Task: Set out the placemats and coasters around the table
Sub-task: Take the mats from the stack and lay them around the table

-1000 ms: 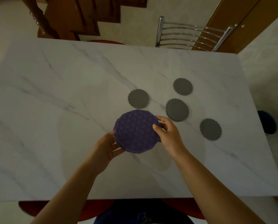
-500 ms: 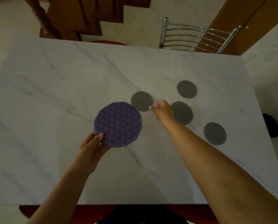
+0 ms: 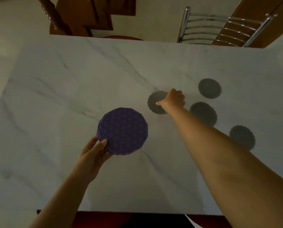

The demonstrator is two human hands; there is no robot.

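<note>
My left hand [image 3: 94, 152] grips the near-left edge of a round purple patterned placemat [image 3: 123, 130], thumb on top, holding it just over the white marble table [image 3: 68, 83]. Four grey scalloped coasters lie right of centre. My right hand [image 3: 172, 99] reaches out over the leftmost coaster [image 3: 154, 102]; its thumb lies on the coaster's top and its curled fingers sit at the coaster's far right edge. The other coasters lie apart from it: one farther back [image 3: 209, 88], one beside my forearm [image 3: 203, 113], one nearer on the right [image 3: 242, 137].
A chrome-backed chair [image 3: 224, 28] stands at the table's far right side. A red seat [image 3: 122, 37] shows at the far edge, with dark wooden stairs [image 3: 81, 15] behind it. A wooden door [image 3: 252, 12] is at the top right.
My right hand let go of the purple placemat and reached forward onto the leftmost grey coaster. My left hand carried the placemat a little to the left.
</note>
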